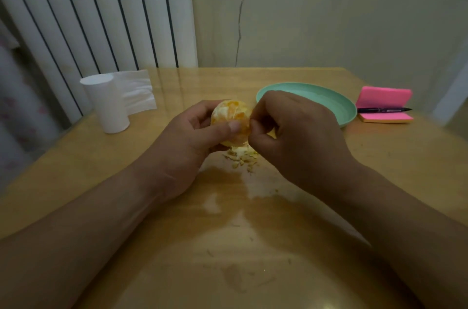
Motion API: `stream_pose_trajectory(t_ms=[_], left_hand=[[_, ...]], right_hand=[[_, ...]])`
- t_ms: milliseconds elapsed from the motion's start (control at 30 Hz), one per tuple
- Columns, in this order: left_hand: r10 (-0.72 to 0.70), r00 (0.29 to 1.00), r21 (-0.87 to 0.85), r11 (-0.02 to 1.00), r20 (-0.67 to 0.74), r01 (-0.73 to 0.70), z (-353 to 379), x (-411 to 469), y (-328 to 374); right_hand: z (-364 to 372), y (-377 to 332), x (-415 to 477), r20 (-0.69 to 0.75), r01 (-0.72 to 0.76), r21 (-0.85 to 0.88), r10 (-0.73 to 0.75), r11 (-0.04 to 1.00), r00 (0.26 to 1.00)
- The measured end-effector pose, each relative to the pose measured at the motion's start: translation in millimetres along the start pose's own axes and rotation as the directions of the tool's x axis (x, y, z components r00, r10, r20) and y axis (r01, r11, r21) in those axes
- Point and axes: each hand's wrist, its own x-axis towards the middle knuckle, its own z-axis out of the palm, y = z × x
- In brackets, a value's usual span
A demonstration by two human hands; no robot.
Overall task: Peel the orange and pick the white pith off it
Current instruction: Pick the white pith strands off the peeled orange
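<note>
While left hand (192, 136) holds one orange (231, 118), right hand (291, 136) pinches pith

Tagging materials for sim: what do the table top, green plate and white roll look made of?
Table top: light brown wood look with a glossy finish. It mirrors the room, so it may be lacquered or under a clear cover.
Green plate: probably plastic or melamine, going by the even mint colour, satin sheen and thin rim. Ceramic can't be ruled out.
White roll: matte tissue paper with a creased loose sheet.
</note>
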Motion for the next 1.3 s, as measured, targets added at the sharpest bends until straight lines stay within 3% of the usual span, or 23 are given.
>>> stream_pose_trajectory(t_ms=[167, 333, 600, 733, 900, 1167, 1300], left_hand=[[-0.038, 0.999, -0.153, 0.988, 0.004, 0.038, -2.4, 2.9, 0.7], [-0.054, 0.998, -0.154, 0.987, -0.019, 0.051, -7.3, 4.8, 1.0], [0.001, 0.999, 0.117, 0.993, -0.036, 0.003, -8.2, 1.0, 1.2], [0.073, 0.997, 0.324, 0.944, -0.034, -0.058, -7.1, -3.4, 5.3], [0.165, 0.986, 0.443, 0.885, -0.020, -0.140, -1.6, -6.1, 8.2], [0.135, 0.990, 0.335, 0.935, -0.032, -0.117, 0.4, -6.7, 6.6], [0.000, 1.000, 0.061, 0.998, 0.000, 0.000, 0.1, -1.1, 2.7]], right_hand=[[3.0, 1.0, -4.6, 0.004, -0.133, 0.192, 0.134, 0.972, 0.991], [2.2, 0.8, -4.7, 0.027, -0.135, 0.224, 0.133, 0.965, 0.991], [3.0, 2.7, -4.2, 0.085, -0.146, 0.157, 0.134, 0.977, 0.987], [2.4, 2.5, -3.8, 0.133, -0.151, 0.111, 0.136, 0.982, 0.982], [3.7, 2.1, -4.3, 0.119, -0.160, 0.114, 0.146, 0.981, 0.982], [3.3, -1.6, -5.1, 0.056, -0.218, 0.222, 0.210, 0.950, 0.976], [8.8, 10.8, -5.4, 0.066, -0.309, 0.265, 0.302, 0.914, 0.951]])
